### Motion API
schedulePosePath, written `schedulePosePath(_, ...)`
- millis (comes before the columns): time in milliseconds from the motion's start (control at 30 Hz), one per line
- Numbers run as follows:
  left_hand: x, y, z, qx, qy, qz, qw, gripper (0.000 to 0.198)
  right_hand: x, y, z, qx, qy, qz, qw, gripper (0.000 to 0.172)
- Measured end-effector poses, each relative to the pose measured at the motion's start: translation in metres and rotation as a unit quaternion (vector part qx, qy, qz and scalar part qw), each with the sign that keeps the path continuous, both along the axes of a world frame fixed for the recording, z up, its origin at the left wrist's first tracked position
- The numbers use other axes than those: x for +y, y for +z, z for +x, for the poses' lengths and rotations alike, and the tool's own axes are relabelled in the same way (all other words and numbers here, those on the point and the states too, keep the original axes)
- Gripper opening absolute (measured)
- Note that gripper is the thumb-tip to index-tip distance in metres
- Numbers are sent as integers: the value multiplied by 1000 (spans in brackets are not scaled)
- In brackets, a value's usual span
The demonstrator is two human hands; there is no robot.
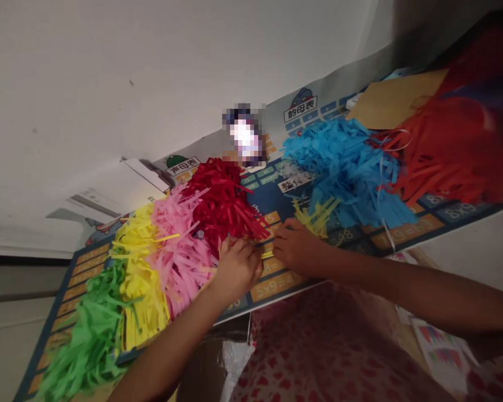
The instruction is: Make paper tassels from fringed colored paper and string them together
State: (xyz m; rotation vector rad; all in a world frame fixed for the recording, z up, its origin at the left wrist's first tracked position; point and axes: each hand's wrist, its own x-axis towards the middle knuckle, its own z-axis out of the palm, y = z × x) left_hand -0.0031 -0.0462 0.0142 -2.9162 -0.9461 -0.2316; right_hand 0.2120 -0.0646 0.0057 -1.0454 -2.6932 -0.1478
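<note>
Both my hands meet at the front middle of a blue printed desk mat. My left hand is closed, its fingers pinched at the lower edge of the dark red paper fringe pompom. My right hand is also closed, pinching a thin yellow paper strip that runs between the two hands. Just beyond the right hand lies a small bunch of yellow strips. Pink, yellow and green fringe bunches sit in a row left of the red one.
A blue fringe pompom and a bright red one lie at the right of the mat, with a brown envelope behind them. A phone leans on the white wall. Red-patterned cloth covers my lap below.
</note>
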Motion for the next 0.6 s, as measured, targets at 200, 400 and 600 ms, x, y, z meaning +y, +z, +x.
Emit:
schedulePosePath(200,0,3,1,-1,4,-15,1000,16,5,3,-5,-9,20,-5,1000,25)
schedulePosePath(400,-7,-6,-7,-13,5,31,999,15,2,-3,-7,15,-4,10,1000,23)
schedulePosePath(600,-16,-17,-29,-95,-11,48,994,14,-11,-25,15,51,0,39,998,18)
